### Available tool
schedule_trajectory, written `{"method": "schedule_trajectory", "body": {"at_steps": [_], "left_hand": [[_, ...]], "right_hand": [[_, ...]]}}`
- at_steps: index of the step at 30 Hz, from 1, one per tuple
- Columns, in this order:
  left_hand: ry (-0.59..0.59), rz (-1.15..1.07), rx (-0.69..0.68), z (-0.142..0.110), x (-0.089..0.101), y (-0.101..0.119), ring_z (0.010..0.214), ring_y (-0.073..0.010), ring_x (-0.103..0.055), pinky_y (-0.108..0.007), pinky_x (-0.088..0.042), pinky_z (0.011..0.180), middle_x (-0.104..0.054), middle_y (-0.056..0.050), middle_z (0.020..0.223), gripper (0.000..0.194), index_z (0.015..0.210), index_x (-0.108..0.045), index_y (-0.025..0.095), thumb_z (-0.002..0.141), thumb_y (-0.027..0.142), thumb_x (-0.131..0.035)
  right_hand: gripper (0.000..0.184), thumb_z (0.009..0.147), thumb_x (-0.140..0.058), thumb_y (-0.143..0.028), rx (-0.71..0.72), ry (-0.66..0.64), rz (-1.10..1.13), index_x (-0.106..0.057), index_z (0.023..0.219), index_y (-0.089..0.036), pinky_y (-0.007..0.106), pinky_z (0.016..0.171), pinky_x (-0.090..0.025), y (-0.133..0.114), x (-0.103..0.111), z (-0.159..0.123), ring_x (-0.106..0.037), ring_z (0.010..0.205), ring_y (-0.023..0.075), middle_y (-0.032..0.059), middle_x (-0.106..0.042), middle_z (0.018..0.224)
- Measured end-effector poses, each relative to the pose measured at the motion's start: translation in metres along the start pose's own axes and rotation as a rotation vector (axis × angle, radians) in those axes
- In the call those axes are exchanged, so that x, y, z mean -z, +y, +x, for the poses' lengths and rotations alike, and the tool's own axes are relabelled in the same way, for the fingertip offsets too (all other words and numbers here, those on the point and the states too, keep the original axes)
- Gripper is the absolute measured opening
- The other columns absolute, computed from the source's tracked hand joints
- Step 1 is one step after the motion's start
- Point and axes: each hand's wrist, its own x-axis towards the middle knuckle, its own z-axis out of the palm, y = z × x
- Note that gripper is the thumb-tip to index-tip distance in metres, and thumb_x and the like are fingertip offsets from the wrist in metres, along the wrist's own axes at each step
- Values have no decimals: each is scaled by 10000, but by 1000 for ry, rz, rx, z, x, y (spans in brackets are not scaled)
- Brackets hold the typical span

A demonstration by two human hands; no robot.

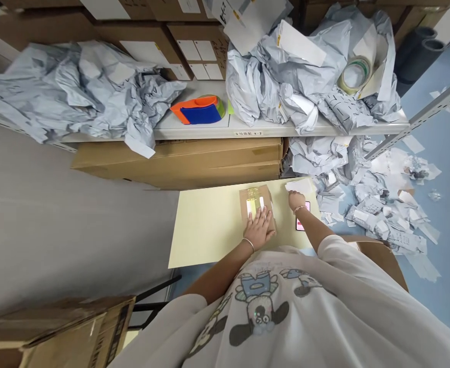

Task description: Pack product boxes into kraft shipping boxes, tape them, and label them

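A small brown cardboard box [243,208] with yellowish tape and white labels lies on a pale yellow table. My left hand [259,228] rests flat on the box's near side, fingers spread. To the right, my right hand [295,200] is closed at the near edge of some white paper [301,185], its fingertips partly hidden. Just below that hand, partly covered by my right forearm, is a phone [300,224] with a pink screen.
Behind the pale yellow table [202,225] stands a shelf [209,134] holding grey plastic bags [105,82], an orange-and-blue tape dispenser [199,110], a tape roll [355,74] and boxes. Bags and paper scraps [385,204] litter the floor right. A large carton [75,332] is lower left.
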Motion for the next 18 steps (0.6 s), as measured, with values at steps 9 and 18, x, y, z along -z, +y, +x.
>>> {"method": "schedule_trajectory", "body": {"at_steps": [9, 18], "left_hand": [[86, -385, 94, 18, 36, 17, 1568, -312, -296, -541, -222, 1279, -351, -97, 1685, 585, 1543, -495, 221, 1004, 448, -481], [196, -939, 315, 139, 117, 75, 1078, -262, -726, -357, -538, 969, -768, -123, 1193, 375, 1206, -726, 159, 946, 416, -639]], "right_hand": [[311, 964, -569, -356, -276, 385, 690, -770, 996, -121, 320, 794, -557, 50, 51, 5, -746, 891, 257, 145, -790, 934], [257, 857, -692, -435, 297, 407, 966, -784, 884, -197, 376, 826, -593, 34, 59, -56, -733, 821, 241, 91, -796, 901]]}}
